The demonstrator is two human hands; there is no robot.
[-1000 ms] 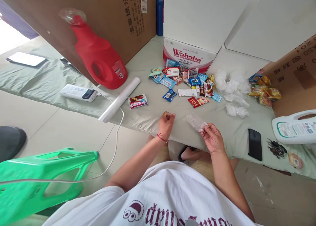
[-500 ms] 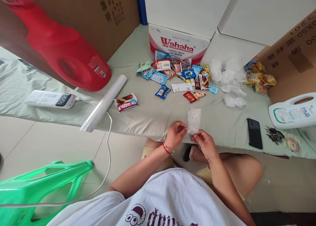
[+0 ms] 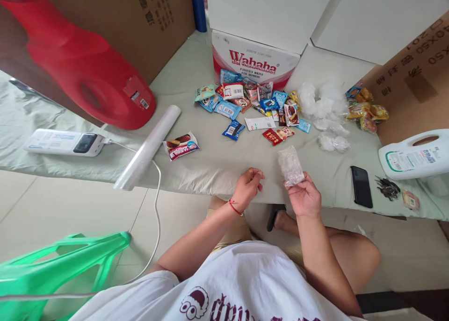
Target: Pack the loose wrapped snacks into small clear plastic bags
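Clear plastic bag (image 3: 290, 166), pinched upright in the right hand (image 3: 304, 198) over the bed edge, needs steadying while the left hand (image 3: 247, 186), curled around something small at nine o'clock, approaches squarely.

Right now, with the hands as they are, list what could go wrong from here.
1. The right hand pinches the thin clear bag by one end only; it could slip or stay stuck shut.
2. The left hand pinches something small, too tiny to identify, over the table edge; it may drop to the floor.
3. The plastic roll juts over that edge beside the white cable; a snag might pull it off.
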